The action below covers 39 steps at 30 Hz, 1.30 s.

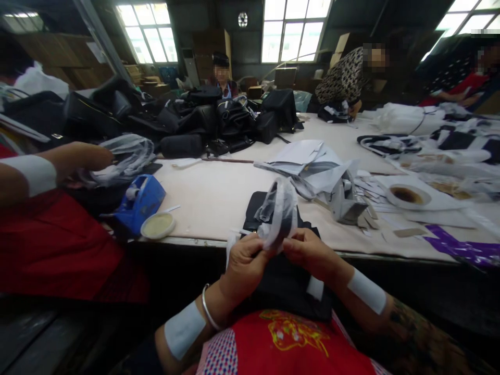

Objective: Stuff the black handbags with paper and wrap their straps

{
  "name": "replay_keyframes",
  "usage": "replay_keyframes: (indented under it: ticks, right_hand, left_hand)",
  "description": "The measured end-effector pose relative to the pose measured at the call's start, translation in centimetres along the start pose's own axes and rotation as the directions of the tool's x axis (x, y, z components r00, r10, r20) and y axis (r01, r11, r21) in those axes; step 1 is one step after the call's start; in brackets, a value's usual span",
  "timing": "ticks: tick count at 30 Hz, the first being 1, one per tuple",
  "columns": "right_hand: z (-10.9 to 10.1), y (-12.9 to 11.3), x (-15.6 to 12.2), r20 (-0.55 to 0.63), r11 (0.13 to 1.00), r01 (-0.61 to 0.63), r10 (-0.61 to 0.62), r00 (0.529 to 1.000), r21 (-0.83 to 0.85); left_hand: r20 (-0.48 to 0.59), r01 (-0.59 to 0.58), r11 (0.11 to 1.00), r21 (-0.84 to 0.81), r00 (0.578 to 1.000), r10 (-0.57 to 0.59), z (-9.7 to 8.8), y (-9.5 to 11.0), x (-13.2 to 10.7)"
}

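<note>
A black bag (281, 284) lies over the table edge and my lap. Its looped handle (288, 208) stands up, wrapped in translucent white plastic film. My left hand (244, 263) is closed, thumb and fingers pinching the wrapped handle near its left base. On the other side my right hand (310, 252) is closed too, its fingertips pinching the film at the lower right of the loop. A white tag or strip (315, 288) shows on the bag below my right hand. The exact fold of film between the fingertips is hidden.
Left: a blue tape dispenser (146, 200), a round pale dish (158, 225) and a co-worker's arm (58, 164) over a plastic-covered bag. Right: a grey dispenser (346, 200), paper sheets (302, 156), a tape roll (408, 195), purple plastic (464, 245). Black bags (195, 122) are heaped behind.
</note>
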State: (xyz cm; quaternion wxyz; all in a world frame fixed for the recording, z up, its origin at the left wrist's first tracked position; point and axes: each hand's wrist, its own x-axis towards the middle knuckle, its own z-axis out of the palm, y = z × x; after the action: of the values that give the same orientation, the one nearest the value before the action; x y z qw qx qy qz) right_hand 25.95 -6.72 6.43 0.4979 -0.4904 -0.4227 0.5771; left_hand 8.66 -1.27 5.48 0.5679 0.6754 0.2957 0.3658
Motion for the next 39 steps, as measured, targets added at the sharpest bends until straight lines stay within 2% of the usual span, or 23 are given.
replay_keyframes:
  ticks: [2,4,6,8,9,11,13,14,15,16,17,19,21,22,23,26,29,31,33,34,36,38,39]
  right_hand:
    - [0.3,-0.2,0.2,-0.039,0.975,-0.118,0.128,0.991,0.186]
    - [0.8,-0.3,0.2,-0.094,0.970,-0.119,0.141,0.985,0.211]
    - [1.1,-0.3,0.1,-0.119,0.999,-0.013,0.019,0.993,0.053]
    - [1.1,-0.1,-0.1,-0.029,0.942,0.181,-0.197,0.980,-0.283]
    - [1.0,0.0,-0.2,0.059,0.837,0.288,-0.295,0.954,-0.465]
    - [0.7,0.6,-0.2,0.248,0.508,0.441,-0.404,0.881,-0.740]
    - [0.4,1.4,-0.1,0.352,0.202,0.471,-0.434,0.829,-0.859]
    - [0.3,1.7,-0.1,0.362,0.118,0.455,-0.446,0.818,-0.883]
    - [0.2,1.9,-0.1,0.351,0.095,0.437,-0.457,0.817,-0.894]
    - [0.0,2.0,-0.2,0.325,0.137,0.429,-0.464,0.824,-0.893]
    - [-0.1,1.9,-0.2,0.285,0.241,0.426,-0.457,0.842,-0.872]
    - [-0.6,1.5,-0.4,0.207,0.584,0.391,-0.358,0.911,-0.711]
    - [-1.1,1.0,-0.5,0.168,0.909,0.206,-0.154,0.974,-0.362]
    - [-1.3,0.8,-0.5,0.166,0.984,0.074,-0.046,0.985,-0.165]
    - [-1.4,0.7,-0.4,0.168,0.999,-0.046,0.044,0.985,0.009]
    - [-1.0,0.9,0.0,0.157,0.925,-0.220,0.179,0.971,0.309]
    - [-0.1,0.9,0.2,0.070,0.929,-0.166,0.151,0.986,0.330]
    - [0.4,0.8,0.2,0.000,0.988,-0.027,0.028,1.000,0.149]
    - [0.9,0.8,-0.1,-0.016,0.963,0.169,-0.177,0.984,-0.211]
    - [1.0,1.0,-0.3,0.010,0.871,0.260,-0.282,0.959,-0.416]
    - [1.3,1.6,-0.6,0.104,0.570,0.365,-0.438,0.893,-0.736]
    - [1.4,2.3,-0.8,0.176,0.312,0.370,-0.507,0.844,-0.875]
    - [1.4,2.6,-0.9,0.183,0.257,0.357,-0.520,0.834,-0.898]
  left_hand:
    - [0.006,-0.059,0.997,0.054,0.998,0.059,-0.1,0.1,-0.4]
    - [0.013,-0.042,0.997,0.060,0.999,0.041,-0.3,0.0,-0.4]
    - [0.075,0.071,0.997,-0.019,0.995,-0.069,-0.7,-0.2,-0.1]
    - [0.180,0.264,0.944,-0.196,0.956,-0.230,-1.3,-0.5,0.5]
    - [0.234,0.364,0.886,-0.287,0.924,-0.304,-1.5,-0.6,0.8]
    - [0.297,0.496,0.762,-0.417,0.866,-0.401,-1.7,-0.8,1.4]
    - [0.283,0.525,0.726,-0.444,0.851,-0.442,-1.6,-0.9,1.8]
    - [0.245,0.506,0.748,-0.430,0.863,-0.443,-1.4,-0.9,1.8]
    - [0.197,0.470,0.788,-0.398,0.882,-0.427,-1.2,-0.8,1.7]
    - [0.150,0.423,0.835,-0.351,0.906,-0.396,-1.1,-0.7,1.6]
    - [0.111,0.369,0.883,-0.290,0.929,-0.352,-0.9,-0.6,1.4]
    - [0.073,0.242,0.960,-0.143,0.969,-0.234,-0.8,-0.4,0.9]
    - [0.094,0.093,0.996,0.006,0.991,-0.093,-0.8,-0.3,0.5]
    - [0.116,0.018,0.998,0.060,0.993,-0.025,-0.8,-0.4,0.3]
    - [0.142,-0.056,0.994,0.093,0.989,0.042,-0.7,-0.4,0.1]
    - [0.195,-0.229,0.966,0.121,0.959,0.203,-0.5,-1.0,-0.2]
    - [0.204,-0.268,0.951,0.152,0.950,0.235,-0.6,-1.4,-0.2]
    - [0.214,-0.131,0.985,0.112,0.971,0.105,-1.0,-1.4,0.1]
    - [0.215,0.122,0.992,-0.034,0.970,-0.112,-1.3,-1.2,0.5]
    - [0.213,0.241,0.963,-0.117,0.954,-0.213,-1.3,-1.0,0.8]
    - [0.173,0.375,0.897,-0.236,0.924,-0.340,-1.2,-0.8,1.3]
    - [0.115,0.397,0.877,-0.271,0.918,-0.379,-0.8,-0.8,1.6]
    - [0.092,0.391,0.878,-0.277,0.920,-0.381,-0.6,-0.8,1.7]
